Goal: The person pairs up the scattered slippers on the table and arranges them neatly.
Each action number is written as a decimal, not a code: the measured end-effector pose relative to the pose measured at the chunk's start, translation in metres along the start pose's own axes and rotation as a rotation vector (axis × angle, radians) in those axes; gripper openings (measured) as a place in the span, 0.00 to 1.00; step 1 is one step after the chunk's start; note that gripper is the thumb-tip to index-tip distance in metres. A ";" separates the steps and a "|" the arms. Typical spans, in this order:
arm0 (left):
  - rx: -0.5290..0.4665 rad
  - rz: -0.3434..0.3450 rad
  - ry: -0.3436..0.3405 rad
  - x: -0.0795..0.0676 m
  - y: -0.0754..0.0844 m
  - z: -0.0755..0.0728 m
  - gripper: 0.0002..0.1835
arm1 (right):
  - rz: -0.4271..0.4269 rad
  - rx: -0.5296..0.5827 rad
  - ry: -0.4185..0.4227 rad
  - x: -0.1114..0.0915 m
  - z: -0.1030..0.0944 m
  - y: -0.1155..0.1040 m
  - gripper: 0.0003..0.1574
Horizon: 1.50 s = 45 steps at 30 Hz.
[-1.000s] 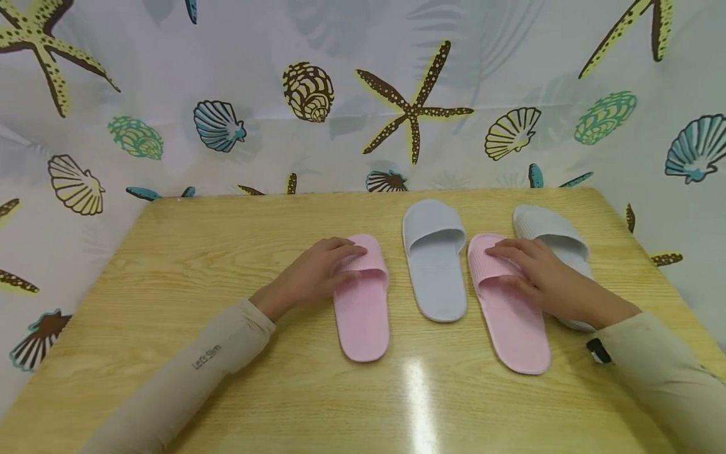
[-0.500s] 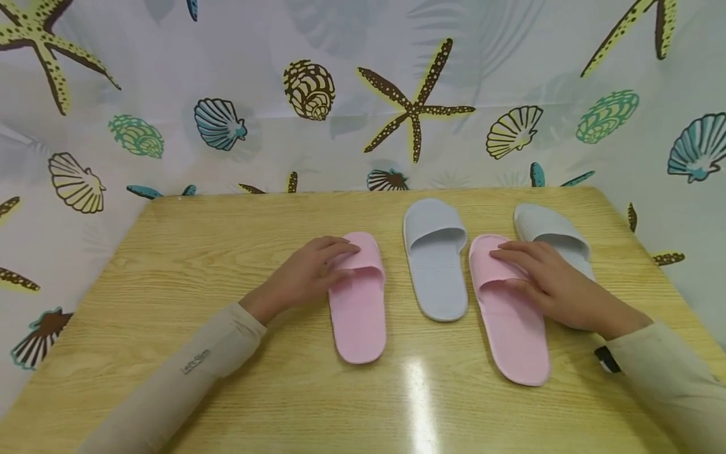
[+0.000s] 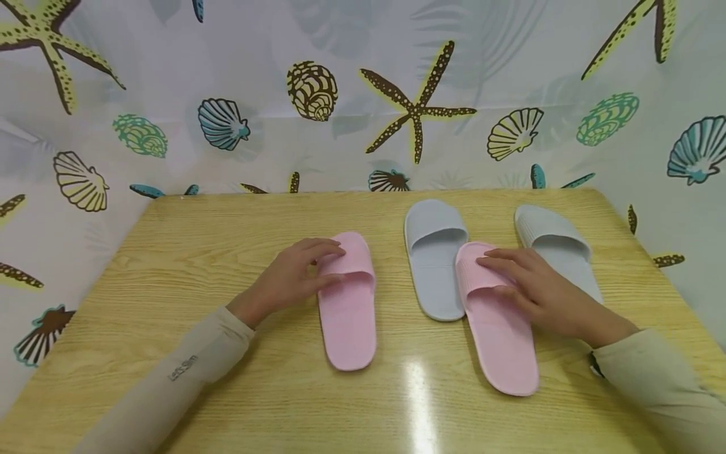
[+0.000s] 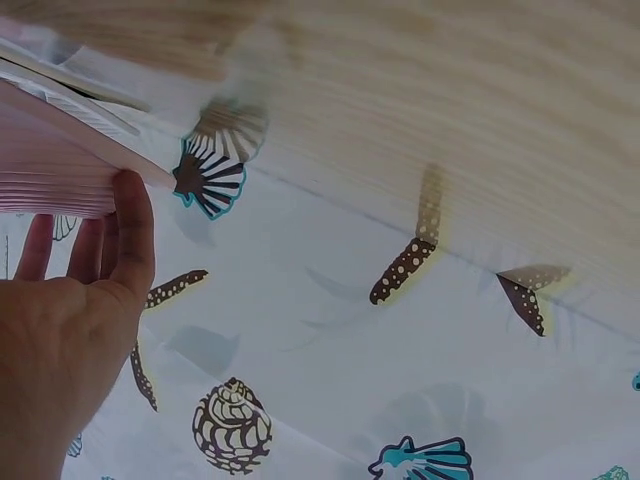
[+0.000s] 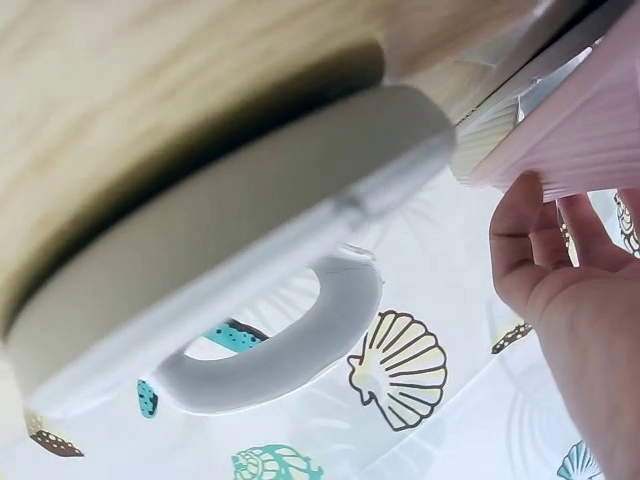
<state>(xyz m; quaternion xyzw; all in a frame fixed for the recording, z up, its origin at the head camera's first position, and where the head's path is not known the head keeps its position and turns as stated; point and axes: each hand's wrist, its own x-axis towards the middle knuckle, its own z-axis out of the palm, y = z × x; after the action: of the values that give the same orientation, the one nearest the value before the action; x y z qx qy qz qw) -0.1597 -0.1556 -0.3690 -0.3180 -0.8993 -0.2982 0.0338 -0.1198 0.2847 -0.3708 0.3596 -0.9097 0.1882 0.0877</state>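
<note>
My left hand (image 3: 289, 273) holds the left pink slipper (image 3: 348, 328) by the left side of its strap, with the fingers over the top and the thumb at the strap's opening. In the left wrist view, a finger lies along the edge of that pink slipper (image 4: 60, 165). The right pink slipper (image 3: 501, 347) is gripped by my right hand (image 3: 547, 293) at the right side of its ribbed strap. Its toe overlaps the edge of one light grey slipper (image 3: 437, 284) in the head view. Another grey slipper (image 3: 553, 230) lies behind my right hand, partly hidden by it.
All the slippers are on a wooden table (image 3: 227, 221), toes toward the far edge. A white curtain (image 3: 255, 63) printed with shells and starfish rises behind the table and along both sides. The right wrist view shows the right grey slipper (image 5: 250, 250) large and close.
The left hand and its pink slipper have slid left. The right pink slipper has shifted left and closer to me, now overlapping the grey one beside it; the grey slippers have stayed put.
</note>
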 end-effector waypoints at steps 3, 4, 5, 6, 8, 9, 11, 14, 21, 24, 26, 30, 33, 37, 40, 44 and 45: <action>0.003 -0.010 -0.005 -0.003 -0.002 -0.001 0.24 | 0.000 0.007 -0.003 0.003 0.002 -0.004 0.36; 0.005 -0.012 -0.001 -0.005 -0.003 -0.002 0.24 | 0.004 0.011 -0.005 0.004 0.002 -0.006 0.36; 0.004 -0.012 0.006 -0.006 -0.003 -0.003 0.24 | 0.010 0.014 -0.008 0.006 0.002 -0.008 0.36; 0.004 -0.011 0.013 -0.008 -0.004 -0.003 0.24 | 0.017 0.019 -0.011 0.008 0.003 -0.009 0.36; -0.001 -0.005 0.030 -0.010 -0.006 -0.005 0.23 | 0.021 0.027 -0.012 0.011 0.004 -0.012 0.35; -0.004 0.000 0.037 -0.011 -0.006 -0.005 0.23 | 0.022 0.028 -0.012 0.012 0.005 -0.014 0.35; -0.012 0.003 0.043 -0.011 -0.007 -0.007 0.22 | 0.017 0.027 -0.007 0.016 0.007 -0.016 0.35; -0.013 0.001 0.042 -0.012 -0.007 -0.008 0.22 | 0.008 0.024 -0.007 0.020 0.010 -0.019 0.34; -0.011 -0.016 0.048 -0.018 -0.007 -0.012 0.21 | -0.006 0.040 -0.019 0.033 0.016 -0.029 0.33; -0.013 -0.018 0.052 -0.020 -0.010 -0.013 0.21 | -0.006 0.050 -0.027 0.037 0.017 -0.033 0.32; -0.018 -0.016 0.057 -0.021 -0.010 -0.014 0.22 | -0.005 0.057 -0.037 0.039 0.018 -0.036 0.32; -0.023 -0.007 0.065 -0.024 -0.012 -0.016 0.22 | -0.007 0.072 -0.056 0.046 0.021 -0.040 0.31; -0.018 -0.003 0.062 -0.026 -0.013 -0.017 0.22 | -0.020 0.084 -0.054 0.050 0.025 -0.043 0.30; -0.010 -0.009 0.064 -0.029 -0.014 -0.020 0.22 | -0.037 0.098 -0.047 0.057 0.029 -0.050 0.28; 0.001 0.000 0.074 -0.031 -0.017 -0.022 0.21 | -0.038 0.116 -0.054 0.063 0.031 -0.056 0.28; 0.017 0.010 0.087 -0.034 -0.023 -0.022 0.20 | -0.040 0.129 -0.061 0.069 0.034 -0.062 0.28; 0.023 0.008 0.088 -0.036 -0.024 -0.022 0.19 | -0.039 0.130 -0.062 0.071 0.035 -0.064 0.28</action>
<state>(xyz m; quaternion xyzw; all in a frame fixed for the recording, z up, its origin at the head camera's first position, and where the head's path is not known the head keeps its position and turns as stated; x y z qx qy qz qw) -0.1483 -0.2027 -0.3723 -0.3079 -0.8990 -0.3016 0.0782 -0.1285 0.1836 -0.3637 0.3877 -0.8908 0.2337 0.0397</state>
